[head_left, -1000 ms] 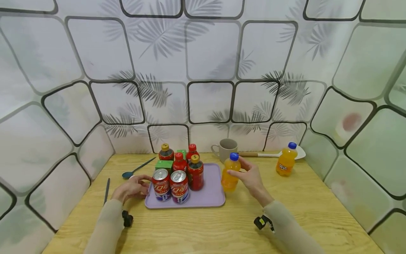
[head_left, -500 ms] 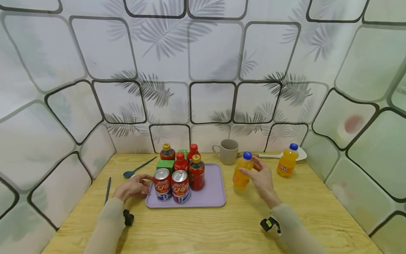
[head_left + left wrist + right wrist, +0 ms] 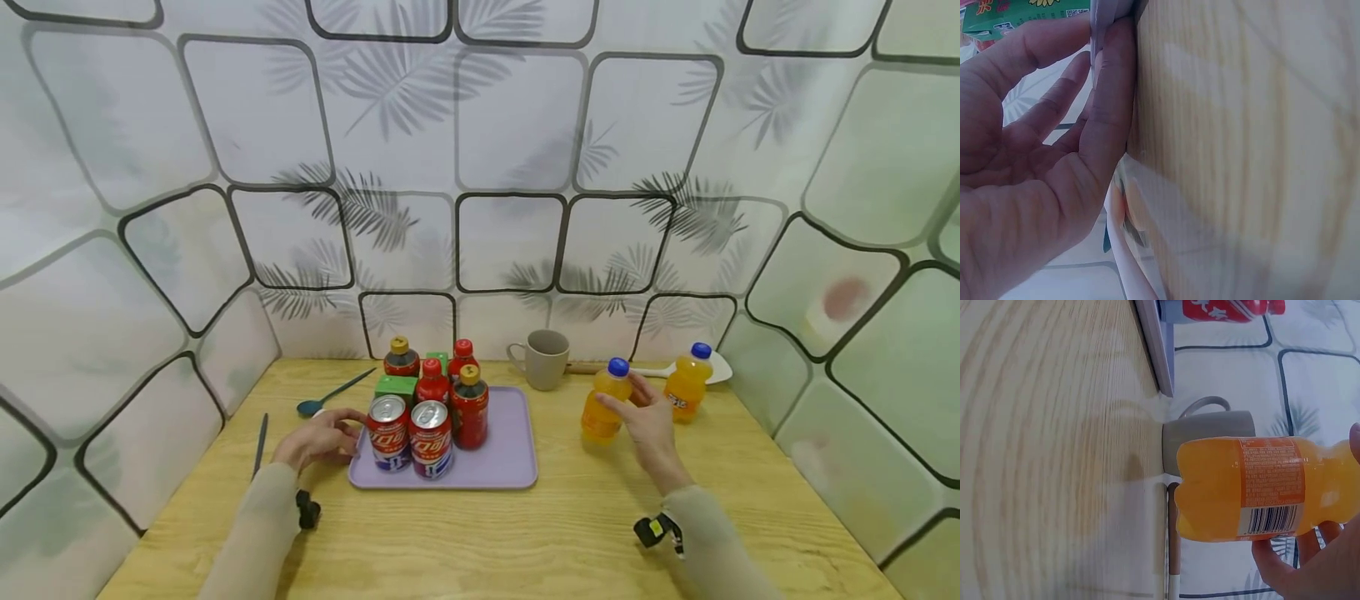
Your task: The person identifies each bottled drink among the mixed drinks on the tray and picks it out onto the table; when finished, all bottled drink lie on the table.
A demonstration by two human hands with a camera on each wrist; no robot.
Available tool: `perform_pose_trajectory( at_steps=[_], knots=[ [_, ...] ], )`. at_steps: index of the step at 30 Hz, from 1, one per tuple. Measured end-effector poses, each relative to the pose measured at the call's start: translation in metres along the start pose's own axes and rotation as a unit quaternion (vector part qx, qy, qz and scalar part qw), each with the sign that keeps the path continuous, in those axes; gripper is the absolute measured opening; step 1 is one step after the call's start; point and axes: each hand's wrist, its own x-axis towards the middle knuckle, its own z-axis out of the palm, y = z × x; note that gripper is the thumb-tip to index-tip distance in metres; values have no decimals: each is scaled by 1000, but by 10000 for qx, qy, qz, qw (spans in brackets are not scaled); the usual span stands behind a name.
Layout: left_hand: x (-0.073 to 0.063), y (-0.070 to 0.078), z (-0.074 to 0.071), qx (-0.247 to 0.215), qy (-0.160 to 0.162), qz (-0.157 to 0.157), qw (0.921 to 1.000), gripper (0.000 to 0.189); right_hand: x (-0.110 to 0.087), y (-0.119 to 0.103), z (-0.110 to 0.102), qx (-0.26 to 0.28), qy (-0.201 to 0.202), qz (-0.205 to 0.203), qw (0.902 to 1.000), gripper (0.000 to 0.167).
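My right hand grips a bottle of orange soda with a blue cap, upright and raised over the table to the right of the tray. In the right wrist view the soda bottle shows its barcode, and its base is apart from the wood. A lilac tray carries two red soda cans, several dark cola bottles with red labels and green boxes. At the tray's left end, my left hand pinches the rim; in the left wrist view its fingers are on either side of the edge.
Another orange soda bottle stands at the back right, before a white spatula with a wooden handle. A grey mug is behind the tray. To the left lie a dark blue spoon and a thin dark stick.
My right hand has carried the orange soda bottle rightward, from the tray's right edge toward the other orange bottle. My left hand stays at the tray's rim.
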Motion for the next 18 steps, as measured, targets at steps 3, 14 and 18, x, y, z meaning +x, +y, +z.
perform_pose_trajectory(
  at_steps=[3, 14, 18],
  knots=[
    [1, 1, -1, 4, -40, 2, 10000, 62, 1, 0, -4, 170, 150, 57, 9997, 82],
    [2, -2, 0, -63, -17, -4, 10000, 62, 6, 0, -24, 318, 386, 128, 9987, 83],
    [2, 0, -1, -35, -15, 6, 10000, 62, 8, -3, -31, 370, 464, 178, 9981, 83]
  ],
)
